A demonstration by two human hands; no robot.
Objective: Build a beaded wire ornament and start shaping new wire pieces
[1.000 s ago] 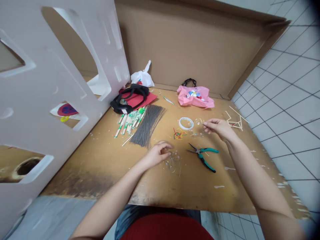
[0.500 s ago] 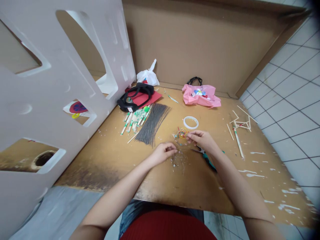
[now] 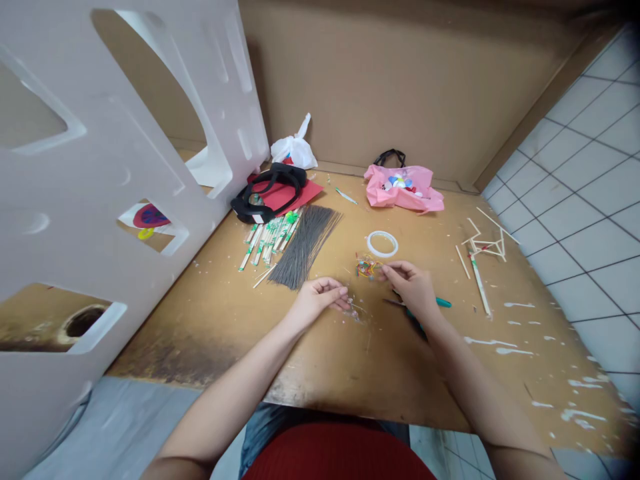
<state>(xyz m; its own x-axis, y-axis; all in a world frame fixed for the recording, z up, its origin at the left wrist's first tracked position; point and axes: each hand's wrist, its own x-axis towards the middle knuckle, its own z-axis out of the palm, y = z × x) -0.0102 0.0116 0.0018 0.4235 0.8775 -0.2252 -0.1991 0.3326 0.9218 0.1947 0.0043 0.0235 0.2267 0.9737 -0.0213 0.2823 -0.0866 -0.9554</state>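
Right now you sit at a brown table (image 3: 225, 340), its top scuffed, dark-stained along the near left edge and streaked with white drips (image 3: 500, 347) on the right. A brown board (image 3: 400, 80) stands along the back, a white plastic panel (image 3: 50, 167) with cut-out openings rises on your left, and pale wall tiles (image 3: 600, 267) with dark joints run down your right.

Your left hand (image 3: 323, 297) has its fingertips closed on the edge of a thin, clear wire tangle (image 3: 356, 312), which sits just above or on the tabletop in front of you; you can't tell which. Your right hand (image 3: 407, 283) brings thumb and forefinger together beside the coloured bands (image 3: 367, 267); whether a strand is between them can't be told. Under that hand lie green-handled pliers (image 3: 443, 302), partly hidden, and beyond the bands is a white ring of tape (image 3: 383, 254).

To the left you have grey wires (image 3: 306, 247) and a row of wrapped sticks (image 3: 267, 239), with a black headset (image 3: 290, 175) on red paper (image 3: 313, 192) behind. A white bag (image 3: 294, 152) and a pink bag (image 3: 423, 179) stand near the board. The sticks' wrappers carry green print and the headset has a small white label, both too small to read.
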